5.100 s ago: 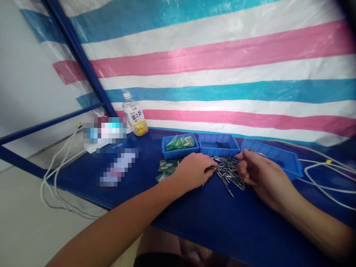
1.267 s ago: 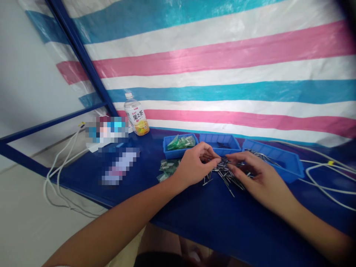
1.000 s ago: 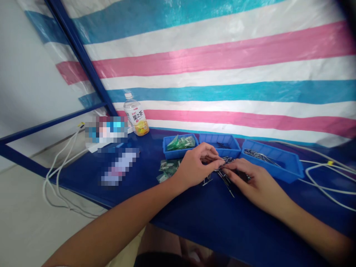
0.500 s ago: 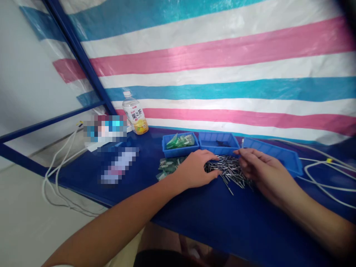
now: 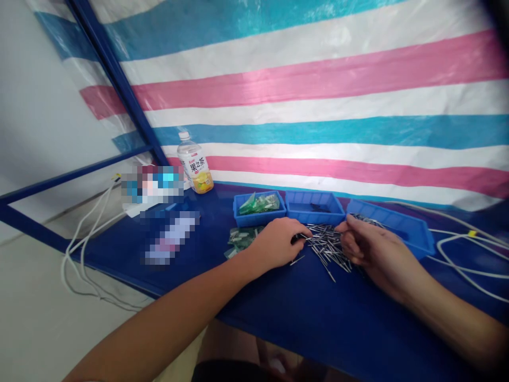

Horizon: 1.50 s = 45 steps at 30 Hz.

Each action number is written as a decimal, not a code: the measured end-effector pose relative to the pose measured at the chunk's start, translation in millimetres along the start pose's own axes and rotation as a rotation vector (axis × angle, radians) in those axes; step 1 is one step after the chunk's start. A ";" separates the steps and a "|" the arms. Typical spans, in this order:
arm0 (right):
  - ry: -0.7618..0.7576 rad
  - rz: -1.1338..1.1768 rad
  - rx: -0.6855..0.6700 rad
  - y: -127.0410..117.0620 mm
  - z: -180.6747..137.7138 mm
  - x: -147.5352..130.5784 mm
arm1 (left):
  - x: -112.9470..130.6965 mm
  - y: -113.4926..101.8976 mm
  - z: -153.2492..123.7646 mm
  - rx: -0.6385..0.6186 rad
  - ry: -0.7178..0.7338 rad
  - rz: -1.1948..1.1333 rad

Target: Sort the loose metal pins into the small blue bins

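A loose pile of thin metal rods (image 5: 324, 246) lies on the blue table between my hands. At its left side, my left hand (image 5: 278, 243) curls its thumb and fingers round some of the rods. One rod pokes out below that palm. My right hand (image 5: 371, 246) is closed in a pinch at the right side of the pile, in front of the right blue bin (image 5: 417, 233). Whatever is between its fingertips is too small or hidden to make out. More rods lie inside this bin, partly covered by the hand.
Small green plastic bags fill the left blue bin (image 5: 258, 218); the middle blue bin (image 5: 314, 216) holds a few dark pieces. Clear packets (image 5: 240, 240) lie beside my left wrist. A drink bottle (image 5: 195, 164) stands at the back left. White cables (image 5: 457, 246) run along the right.
My left fingers have drawn together on the rods. My right hand has turned slightly, and the rod that stood up from its pinch no longer shows. Rods now show in the right bin.
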State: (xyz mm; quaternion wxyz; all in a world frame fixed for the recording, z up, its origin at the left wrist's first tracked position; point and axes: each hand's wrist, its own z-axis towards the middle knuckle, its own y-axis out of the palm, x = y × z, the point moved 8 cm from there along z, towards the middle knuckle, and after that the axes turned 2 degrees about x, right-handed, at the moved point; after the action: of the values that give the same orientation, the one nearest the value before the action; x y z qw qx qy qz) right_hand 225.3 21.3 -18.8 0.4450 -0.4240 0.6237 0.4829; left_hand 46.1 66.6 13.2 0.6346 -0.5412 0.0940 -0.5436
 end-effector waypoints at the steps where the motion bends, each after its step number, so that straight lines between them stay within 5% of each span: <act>1: 0.003 -0.007 -0.002 0.6 0.2 0.4 | 0.3 -0.2 0.1 0.003 0.000 -0.001; 9: -0.009 -0.060 -0.005 2.4 -2.6 -0.3 | -8.3 -3.6 0.8 0.036 -0.125 -0.167; 24: -0.043 -0.098 0.014 7.3 -6.4 -8.9 | -8.7 -9.2 3.1 0.145 -0.055 -0.268; 38: -0.097 -0.179 0.002 6.0 -9.0 -10.8 | -10.7 -22.4 2.2 0.219 -0.159 -0.478; 45: -0.462 -0.692 0.027 10.7 -15.5 -34.9 | 16.1 -30.0 3.0 0.273 0.059 -0.429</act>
State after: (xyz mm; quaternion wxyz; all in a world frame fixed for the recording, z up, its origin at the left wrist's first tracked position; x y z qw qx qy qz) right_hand 221.3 11.5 19.5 0.7150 -0.4832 0.3343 0.3788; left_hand 36.9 60.9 45.6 0.5690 -0.4419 -0.0786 -0.6890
